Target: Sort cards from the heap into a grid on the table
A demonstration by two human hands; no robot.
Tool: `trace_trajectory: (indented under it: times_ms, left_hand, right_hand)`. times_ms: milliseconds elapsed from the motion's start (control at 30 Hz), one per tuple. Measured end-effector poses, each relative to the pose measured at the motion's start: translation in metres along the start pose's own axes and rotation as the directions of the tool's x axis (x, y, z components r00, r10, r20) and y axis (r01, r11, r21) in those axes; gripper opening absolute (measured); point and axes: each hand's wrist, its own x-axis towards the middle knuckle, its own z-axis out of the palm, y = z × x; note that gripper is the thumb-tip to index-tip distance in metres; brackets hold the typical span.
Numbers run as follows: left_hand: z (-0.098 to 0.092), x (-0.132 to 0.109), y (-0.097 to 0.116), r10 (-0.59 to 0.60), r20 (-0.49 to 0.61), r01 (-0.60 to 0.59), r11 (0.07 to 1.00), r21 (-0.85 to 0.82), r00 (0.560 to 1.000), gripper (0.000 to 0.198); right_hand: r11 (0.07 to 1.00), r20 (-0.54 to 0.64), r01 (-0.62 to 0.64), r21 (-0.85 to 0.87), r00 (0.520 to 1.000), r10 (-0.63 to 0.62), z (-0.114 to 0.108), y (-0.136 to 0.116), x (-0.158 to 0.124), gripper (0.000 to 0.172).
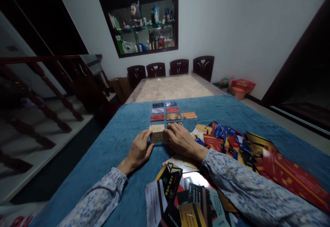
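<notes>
Between my two hands sits what looks like a stack of cream cards (pixel 157 128) on the blue cloth. My left hand (pixel 139 149) grips its left side, thumb low and fingers at the edge. On the opposite side, my right hand (pixel 180 139) has its fingers closed on the right edge and partly covers a black-and-cream card (pixel 176 123). Just beyond lie cards in short rows: a red card (pixel 157 117), a gold-brown card (pixel 173 116), an orange card (pixel 189 115), a silver card (pixel 157 110) and several others.
A loose heap of cards (pixel 192 199) lies close to me, below my right forearm. Another spread of mixed cards (pixel 229 141) covers the cloth at the right. The blue cloth (pixel 108 151) ends at a bare marble tabletop (pixel 177 86), with several dark chairs (pixel 179 66) behind.
</notes>
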Motion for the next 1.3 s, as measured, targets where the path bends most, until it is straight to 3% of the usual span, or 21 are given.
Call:
trace_trajectory:
  times_ms: [333,567,733,1033,1300]
  left_hand:
    - [-0.01,0.012,-0.011,0.007,0.117,-0.009,1.0,0.013,0.993,0.059]
    - [-0.015,0.03,-0.026,-0.019,0.235,0.026,0.999,-0.025,0.972,0.056]
    - [-0.016,0.045,-0.04,-0.056,0.311,0.089,0.992,-0.092,0.949,0.052]
    - [0.004,0.064,-0.068,-0.094,0.484,0.182,0.973,-0.139,0.87,0.044]
    - [0.017,0.067,-0.079,-0.084,0.553,0.213,0.961,-0.174,0.829,0.04]
  right_hand:
    - [0.997,0.009,-0.042,0.063,0.999,0.042,-0.002,0.005,0.008,0.025]
    - [0.995,0.213,-0.061,0.08,0.976,0.043,-0.005,0.018,0.024,0.039]
    - [0.983,0.338,-0.16,0.087,0.933,0.122,0.001,0.026,0.041,0.033]
    - [0.972,0.442,-0.221,0.081,0.882,0.164,0.025,0.041,0.056,0.026]
    - [0.974,0.5,-0.214,0.074,0.853,0.15,0.039,0.049,0.057,0.028]
